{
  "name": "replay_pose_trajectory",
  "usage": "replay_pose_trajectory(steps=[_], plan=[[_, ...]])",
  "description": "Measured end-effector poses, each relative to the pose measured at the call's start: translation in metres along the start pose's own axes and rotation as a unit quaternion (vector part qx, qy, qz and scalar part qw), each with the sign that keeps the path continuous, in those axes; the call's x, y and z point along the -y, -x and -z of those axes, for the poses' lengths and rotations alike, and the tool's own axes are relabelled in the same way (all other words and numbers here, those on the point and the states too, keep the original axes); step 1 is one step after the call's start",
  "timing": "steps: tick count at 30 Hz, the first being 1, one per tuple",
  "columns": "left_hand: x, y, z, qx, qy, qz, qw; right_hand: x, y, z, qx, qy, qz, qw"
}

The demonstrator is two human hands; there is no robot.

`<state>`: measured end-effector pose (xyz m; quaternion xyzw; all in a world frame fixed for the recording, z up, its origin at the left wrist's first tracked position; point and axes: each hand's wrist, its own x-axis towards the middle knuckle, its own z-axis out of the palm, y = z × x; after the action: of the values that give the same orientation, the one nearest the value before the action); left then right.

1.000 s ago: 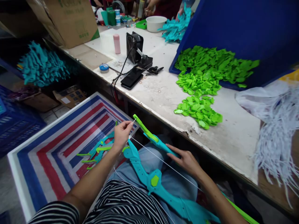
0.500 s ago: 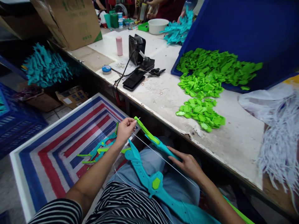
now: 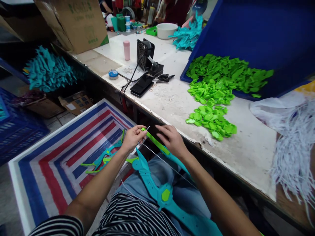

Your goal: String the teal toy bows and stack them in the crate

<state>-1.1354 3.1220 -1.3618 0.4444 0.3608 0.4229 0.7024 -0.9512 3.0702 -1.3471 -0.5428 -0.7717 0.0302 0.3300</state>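
My left hand (image 3: 132,139) pinches the green tip of a toy bow limb (image 3: 158,143), above my lap. A short white end of cord sticks up past the fingertips, and the white bowstring (image 3: 165,161) runs down and right from that hand. My right hand (image 3: 173,140) is just over the green limb, with fingers apart and nothing in them; whether it touches the limb I cannot tell. Across my lap lies a teal toy bow (image 3: 147,180) with a green hexagonal piece (image 3: 165,195). My right forearm hides part of the teal limb.
On the bench are green plastic pieces (image 3: 211,119), a tilted blue bin (image 3: 246,32), white cords (image 3: 292,154), a phone (image 3: 142,86), a fan (image 3: 145,54) and a pink bottle (image 3: 126,50). A striped lined box (image 3: 52,164) at left holds finished-looking bows (image 3: 105,155). A co-worker (image 3: 172,13) is behind.
My right hand has left the teal part of the limb and moved up and left toward the green tip. My left hand keeps its pinch, and more of the cord end shows.
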Motion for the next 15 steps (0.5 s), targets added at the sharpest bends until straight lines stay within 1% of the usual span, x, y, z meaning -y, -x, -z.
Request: replay_pose_trajectory(steps=[2, 5, 7, 9, 11, 12, 13, 14, 15], plan=[[0.0, 0.002, 0.001, 0.0, -0.002, 0.0, 1.0, -0.002, -0.029, -0.011, 0.02, -0.063, 0.008, 0.998], [0.002, 0.001, 0.002, -0.002, -0.003, 0.003, 1.0, -0.006, -0.048, -0.018, 0.058, -0.122, 0.011, 0.991], [0.003, 0.0, 0.004, -0.001, -0.005, 0.007, 1.0, -0.005, -0.049, -0.018, 0.065, -0.12, 0.015, 0.991], [0.005, -0.003, 0.006, 0.005, -0.022, 0.023, 0.999, -0.001, -0.048, -0.019, 0.069, -0.092, 0.03, 0.993], [0.007, -0.005, 0.007, 0.003, -0.085, 0.02, 0.996, 0.0, -0.048, -0.019, 0.083, -0.06, 0.054, 0.993], [0.008, -0.005, 0.007, -0.011, -0.135, -0.003, 0.991, -0.002, -0.05, -0.017, 0.09, -0.047, 0.067, 0.993], [0.009, -0.005, 0.006, -0.035, -0.183, -0.039, 0.982, -0.007, -0.054, -0.015, 0.095, -0.036, 0.076, 0.992], [0.01, -0.004, 0.004, -0.062, -0.223, -0.083, 0.969, -0.015, -0.058, -0.011, 0.091, -0.027, 0.076, 0.993], [0.012, -0.002, 0.001, -0.087, -0.247, -0.128, 0.956, -0.024, -0.064, -0.005, 0.071, -0.017, 0.064, 0.995]])
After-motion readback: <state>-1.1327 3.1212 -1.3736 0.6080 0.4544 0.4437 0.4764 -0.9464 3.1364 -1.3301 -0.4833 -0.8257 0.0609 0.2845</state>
